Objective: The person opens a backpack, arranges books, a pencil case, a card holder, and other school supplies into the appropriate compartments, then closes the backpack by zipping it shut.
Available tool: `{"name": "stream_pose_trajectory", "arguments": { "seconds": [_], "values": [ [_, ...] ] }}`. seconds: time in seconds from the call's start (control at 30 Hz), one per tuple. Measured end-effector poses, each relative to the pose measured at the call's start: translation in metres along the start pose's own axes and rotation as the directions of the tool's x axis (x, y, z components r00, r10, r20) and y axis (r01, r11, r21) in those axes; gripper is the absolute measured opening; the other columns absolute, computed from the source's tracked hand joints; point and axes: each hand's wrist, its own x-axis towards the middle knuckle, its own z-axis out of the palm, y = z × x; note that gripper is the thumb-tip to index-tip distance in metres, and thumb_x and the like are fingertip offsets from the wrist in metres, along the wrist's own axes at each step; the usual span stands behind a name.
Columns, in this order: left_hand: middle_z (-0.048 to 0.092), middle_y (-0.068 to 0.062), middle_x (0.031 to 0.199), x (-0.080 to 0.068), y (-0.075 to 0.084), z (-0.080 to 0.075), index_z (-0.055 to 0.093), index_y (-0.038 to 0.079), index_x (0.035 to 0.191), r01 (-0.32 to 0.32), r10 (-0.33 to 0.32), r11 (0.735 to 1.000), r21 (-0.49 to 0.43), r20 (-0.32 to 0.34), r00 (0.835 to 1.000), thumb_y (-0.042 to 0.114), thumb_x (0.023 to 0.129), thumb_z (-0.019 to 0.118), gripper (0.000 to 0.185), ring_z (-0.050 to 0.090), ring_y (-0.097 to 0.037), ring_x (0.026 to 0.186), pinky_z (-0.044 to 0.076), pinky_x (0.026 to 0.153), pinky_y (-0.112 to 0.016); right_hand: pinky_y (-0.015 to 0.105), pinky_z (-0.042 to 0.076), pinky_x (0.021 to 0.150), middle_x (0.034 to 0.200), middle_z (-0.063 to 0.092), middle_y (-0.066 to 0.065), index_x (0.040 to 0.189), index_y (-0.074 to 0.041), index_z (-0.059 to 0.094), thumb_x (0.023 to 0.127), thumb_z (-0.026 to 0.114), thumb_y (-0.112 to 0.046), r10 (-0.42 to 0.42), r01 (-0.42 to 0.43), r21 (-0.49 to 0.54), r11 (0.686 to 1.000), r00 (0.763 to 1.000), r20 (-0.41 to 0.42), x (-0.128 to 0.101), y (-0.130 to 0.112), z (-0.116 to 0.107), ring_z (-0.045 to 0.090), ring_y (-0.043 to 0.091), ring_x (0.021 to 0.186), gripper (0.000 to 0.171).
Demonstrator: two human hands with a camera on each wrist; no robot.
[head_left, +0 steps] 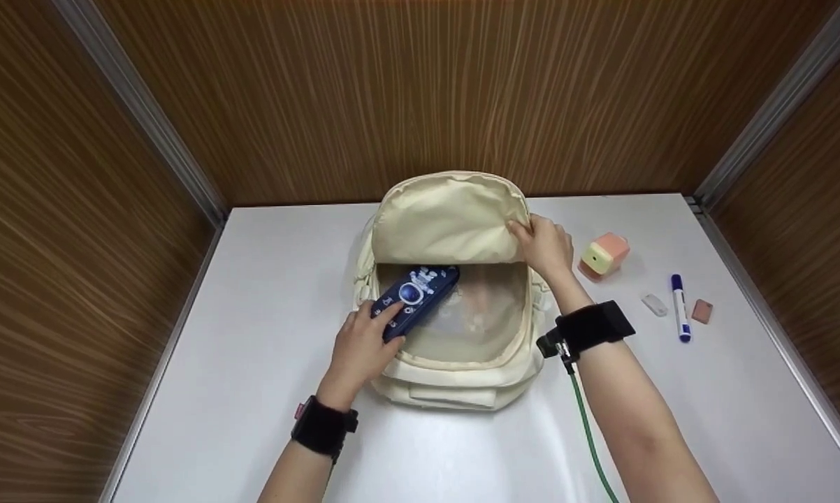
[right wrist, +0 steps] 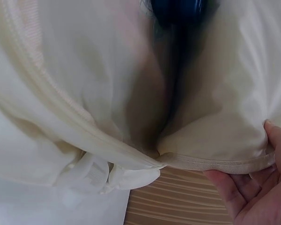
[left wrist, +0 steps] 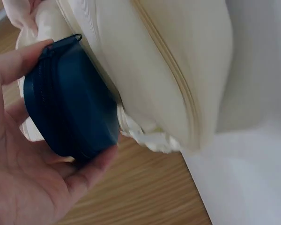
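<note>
A cream backpack (head_left: 455, 363) lies on the white table (head_left: 252, 293) with its main compartment unzipped. My right hand (head_left: 544, 244) grips the raised top flap (head_left: 444, 220) by its right edge, and its fingers (right wrist: 253, 194) curl under the flap's hem (right wrist: 210, 164). My left hand (head_left: 360, 346) holds a dark blue pencil case (head_left: 416, 297) with an astronaut print, half inside the opening at the left rim. In the left wrist view my fingers (left wrist: 18, 63) and thumb wrap the blue case (left wrist: 68, 98) against the bag's zipper edge (left wrist: 178, 84).
To the right of the bag lie a pink and yellow pencil sharpener (head_left: 604, 255), a white eraser (head_left: 654, 304), a blue marker (head_left: 681, 307) and a small brown eraser (head_left: 701, 311). Wood-panel walls (head_left: 420, 91) enclose the table on three sides.
</note>
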Motion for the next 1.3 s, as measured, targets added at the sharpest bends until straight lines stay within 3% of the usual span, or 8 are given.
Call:
{"name": "stream_pose_trajectory", "arguments": {
  "seconds": [0.33,0.73,0.87,0.97,1.13,1.3],
  "values": [
    [0.051,-0.029,0.130,0.027,0.016,0.014,0.055,0.024,0.141,0.039,-0.042,0.996,0.075,0.038,0.998,0.032,0.085,0.075,0.060,0.056,-0.041,0.104,0.051,0.080,-0.049,0.048,0.040,0.063,0.070,0.061,0.010,0.075,-0.010,0.055,0.096,0.057,-0.049,-0.023,0.023,0.002,1.000,1.000,0.012,-0.003,0.002,0.003,0.056,0.031,0.067,0.045],
    [0.043,-0.034,0.138,0.054,0.021,0.027,0.052,0.026,0.144,0.078,-0.082,0.995,0.062,0.067,0.994,0.030,0.087,0.074,0.061,0.052,-0.047,0.114,0.048,0.090,-0.053,0.045,0.038,0.064,0.061,0.050,0.002,0.075,-0.008,0.055,0.098,0.058,-0.042,-0.074,0.071,0.045,0.996,0.995,0.072,-0.001,0.007,0.002,0.048,0.027,0.061,0.041],
    [0.040,-0.032,0.139,0.051,0.015,0.034,0.052,0.022,0.144,0.038,-0.040,0.998,0.052,0.034,0.999,0.026,0.088,0.074,0.059,0.049,-0.045,0.119,0.046,0.094,-0.051,0.047,0.038,0.064,0.063,0.050,0.005,0.076,-0.007,0.056,0.097,0.058,-0.044,-0.077,0.075,0.046,0.996,0.995,0.059,-0.002,0.008,0.003,0.048,0.029,0.062,0.043],
    [0.042,-0.031,0.137,0.041,0.009,0.037,0.054,0.017,0.142,-0.032,0.033,0.998,0.056,-0.005,0.999,0.021,0.088,0.075,0.058,0.048,-0.044,0.120,0.047,0.094,-0.050,0.049,0.040,0.067,0.066,0.054,0.008,0.079,-0.007,0.058,0.096,0.059,-0.046,-0.060,0.057,0.047,0.997,0.997,0.054,-0.004,0.009,0.004,0.050,0.031,0.066,0.043],
    [0.044,-0.034,0.133,0.030,0.001,0.038,0.057,0.015,0.138,-0.147,0.151,0.987,0.066,-0.071,0.986,0.017,0.083,0.079,0.059,0.051,-0.045,0.116,0.047,0.094,-0.052,0.051,0.041,0.069,0.068,0.054,0.010,0.078,-0.007,0.058,0.096,0.060,-0.046,-0.050,0.049,0.047,0.998,0.998,0.027,-0.005,0.011,0.006,0.050,0.032,0.069,0.043],
    [0.044,-0.032,0.134,0.032,-0.005,0.039,0.059,0.018,0.138,-0.172,0.173,0.985,0.025,-0.084,0.981,0.016,0.085,0.077,0.056,0.051,-0.043,0.117,0.045,0.097,-0.049,0.051,0.040,0.068,0.069,0.055,0.010,0.078,-0.006,0.058,0.096,0.060,-0.045,-0.060,0.058,0.048,0.997,0.998,0.031,-0.005,0.011,0.005,0.050,0.032,0.068,0.043]
  ]
}}
